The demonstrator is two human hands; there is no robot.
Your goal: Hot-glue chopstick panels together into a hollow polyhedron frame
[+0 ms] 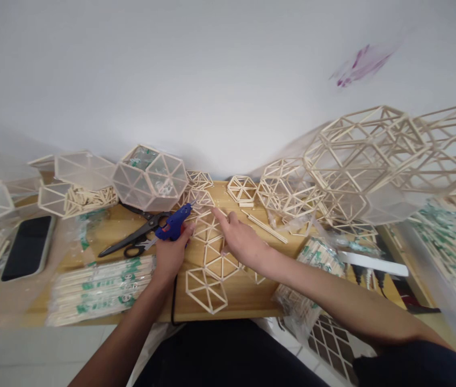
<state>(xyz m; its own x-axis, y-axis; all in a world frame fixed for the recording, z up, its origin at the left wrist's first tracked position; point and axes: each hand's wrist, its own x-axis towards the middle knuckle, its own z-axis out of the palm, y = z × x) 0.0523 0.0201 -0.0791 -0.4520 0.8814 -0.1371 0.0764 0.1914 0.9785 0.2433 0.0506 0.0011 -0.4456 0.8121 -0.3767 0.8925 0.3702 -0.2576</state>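
Being held in the left hand (173, 251): blue glue gun (174, 224), grip wrapped round its handle, nozzle near the far end of the stick lattice (207, 286) on the worktop (254, 301). Right hand (241, 236) is placed at the lattice, index finger extended; whether anything is pinched can't be told. Black scissors (131, 237) are seen left of the gun.

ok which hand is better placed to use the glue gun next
Probably the left hand: it grips the blue glue gun, with the nozzle near the stick frames. The right hand reaches over those frames, apart from the gun's handle.
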